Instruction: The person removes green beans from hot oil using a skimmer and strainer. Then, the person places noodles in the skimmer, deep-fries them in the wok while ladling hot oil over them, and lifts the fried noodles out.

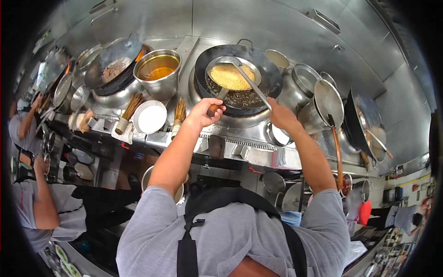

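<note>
My left hand (206, 111) is closed around the wooden handle of a round strainer (258, 77). Fine golden-yellow bits (232, 79) fill the strainer, which sits over a large black wok (202, 60). Beneath it, dark bubbling oil (237, 98) shows in the wok. With my right hand (282, 115) I grip the long metal handle of a ladle (253, 85). Its head lies at the strainer's far side, touching or just above the yellow bits; I cannot tell which. The ends of both handles are partly covered by my fingers.
Left of the wok stand a steel pot (159, 87) of amber oil, a white bowl (150, 117) and bamboo brushes (129, 111). Farther left, a smoking wok (94, 76) holds meat. Metal pots (310, 113) and another wok (355, 122) crowd the right. A co-worker (44, 212) stands at left.
</note>
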A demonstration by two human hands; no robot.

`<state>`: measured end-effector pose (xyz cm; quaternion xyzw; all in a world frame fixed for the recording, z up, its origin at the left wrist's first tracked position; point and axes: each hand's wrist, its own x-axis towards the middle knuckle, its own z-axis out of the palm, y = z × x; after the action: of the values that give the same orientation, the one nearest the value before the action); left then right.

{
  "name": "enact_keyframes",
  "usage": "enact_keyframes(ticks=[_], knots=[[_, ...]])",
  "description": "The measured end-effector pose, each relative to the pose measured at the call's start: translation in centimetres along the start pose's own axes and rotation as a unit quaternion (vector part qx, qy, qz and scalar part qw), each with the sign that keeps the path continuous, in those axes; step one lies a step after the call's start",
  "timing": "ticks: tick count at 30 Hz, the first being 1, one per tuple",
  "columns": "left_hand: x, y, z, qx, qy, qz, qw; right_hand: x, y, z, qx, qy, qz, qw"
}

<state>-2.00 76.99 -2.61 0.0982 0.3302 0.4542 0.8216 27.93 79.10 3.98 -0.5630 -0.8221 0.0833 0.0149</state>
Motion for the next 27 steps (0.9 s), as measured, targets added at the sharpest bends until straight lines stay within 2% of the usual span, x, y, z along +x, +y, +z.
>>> enact_keyframes(ticks=[1, 4, 9, 12, 15, 18, 21, 24, 27], knots=[[0.0, 0.0, 0.1, 0.008, 0.010, 0.002, 1.000, -1.1, 0.0, -1.1, 0.003, -0.032, 0.010, 0.999], [0.4, 0.0, 0.2, 0.022, 0.026, 0.003, 0.999, -1.6, 1.6, -0.8, 0.037, 0.013, -0.012, 0.999], [0.4, 0.0, 0.3, 0.026, 0.012, 0.002, 1.000, -0.6, 0.6, 0.0, 0.064, -0.006, 0.079, 0.995], [0.3, -0.1, 0.4, 0.030, 0.007, 0.011, 0.999, -2.5, 1.4, -0.4, 0.167, 0.008, 0.018, 0.986], [0.3, -0.1, 0.3, 0.035, 0.004, 0.011, 0.999, -2.1, 2.4, 1.0, 0.201, 0.019, 0.051, 0.978], [0.5, -0.1, 0.3, 0.039, 0.006, 0.013, 0.999, -2.1, 1.6, 1.3, 0.165, 0.036, 0.099, 0.981], [0.8, -0.2, 0.1, 0.043, 0.010, 0.014, 0.999, -3.0, 1.1, 0.5, 0.306, -0.047, 0.136, 0.941], [1.0, -0.4, -0.1, 0.051, 0.015, 0.016, 0.998, -3.4, 1.2, 2.0, 0.392, -0.041, 0.148, 0.907], [1.1, -0.4, 0.0, 0.065, 0.021, 0.020, 0.997, -2.6, 1.9, 5.5, 0.184, 0.155, 0.032, 0.970]])
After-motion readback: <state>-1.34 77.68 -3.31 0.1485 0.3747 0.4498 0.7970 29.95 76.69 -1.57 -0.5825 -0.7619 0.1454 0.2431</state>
